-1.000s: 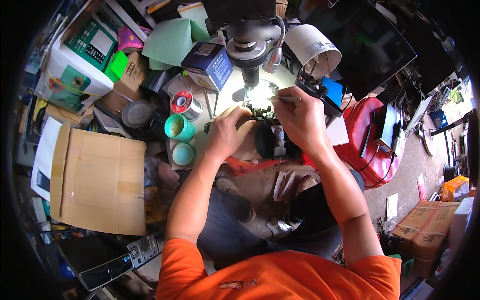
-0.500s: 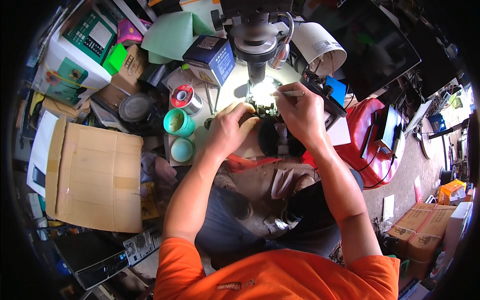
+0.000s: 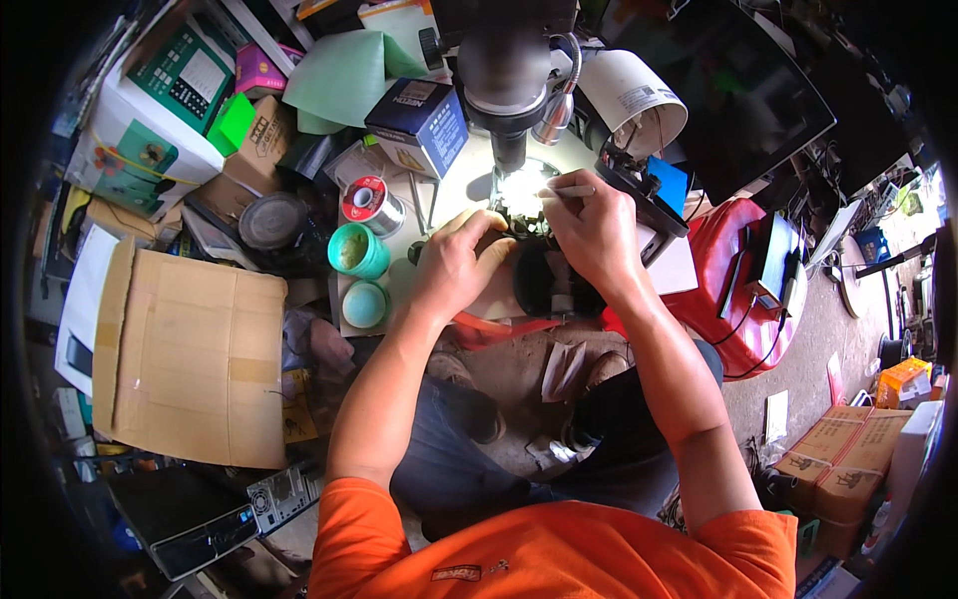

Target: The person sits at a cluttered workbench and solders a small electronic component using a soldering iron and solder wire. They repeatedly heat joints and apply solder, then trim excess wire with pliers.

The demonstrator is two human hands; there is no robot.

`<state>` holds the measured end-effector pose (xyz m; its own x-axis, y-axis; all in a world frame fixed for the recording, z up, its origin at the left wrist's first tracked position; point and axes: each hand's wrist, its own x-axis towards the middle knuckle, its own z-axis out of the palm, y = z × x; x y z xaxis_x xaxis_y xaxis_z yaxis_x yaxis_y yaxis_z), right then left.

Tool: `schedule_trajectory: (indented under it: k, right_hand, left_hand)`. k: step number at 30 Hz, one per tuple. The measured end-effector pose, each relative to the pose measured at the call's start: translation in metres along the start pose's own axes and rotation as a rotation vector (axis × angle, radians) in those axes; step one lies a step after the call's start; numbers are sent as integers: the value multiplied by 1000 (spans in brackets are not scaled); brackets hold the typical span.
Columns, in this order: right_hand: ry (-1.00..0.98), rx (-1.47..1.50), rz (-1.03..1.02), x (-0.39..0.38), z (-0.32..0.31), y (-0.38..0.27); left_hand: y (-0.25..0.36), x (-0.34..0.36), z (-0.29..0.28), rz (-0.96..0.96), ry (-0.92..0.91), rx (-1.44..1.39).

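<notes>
Under a microscope, a small dark workpiece lies in a glaring patch of light, its details washed out. My right hand pinches a slim pale tool, perhaps tweezers, whose tip points left into the glare at the workpiece. My left hand is at the workpiece's left side with its fingers curled and thumb drawn in. What those fingers grip, if anything, is lost to view. A gooseneck lamp hangs just right of the microscope tube.
Left of my left hand stand a solder spool, an open turquoise jar and its lid. Behind them is a blue box. A white cylinder and a red stool are on the right. Cardboard lies left.
My right hand and its tool have shifted slightly left. My left hand stays nearly where it was, and the microscope appears a little lower and larger in the picture.
</notes>
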<state>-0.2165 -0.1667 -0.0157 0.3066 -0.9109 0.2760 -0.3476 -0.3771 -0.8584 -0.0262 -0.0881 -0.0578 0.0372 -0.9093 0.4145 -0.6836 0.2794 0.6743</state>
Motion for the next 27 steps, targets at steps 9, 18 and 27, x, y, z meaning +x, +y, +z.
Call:
schedule_trajectory:
  k: [9,18,27]
  right_hand:
    - [6,-9,-20,1,1,0]
    - [2,-14,-35,1,1,-1]
    - [-9,-21,-19,0,-1,-3]
  left_hand:
    - [-2,0,0,10,0,6]
    - [-1,0,1,16,10,-8]
    - [1,1,0,20,7,2]
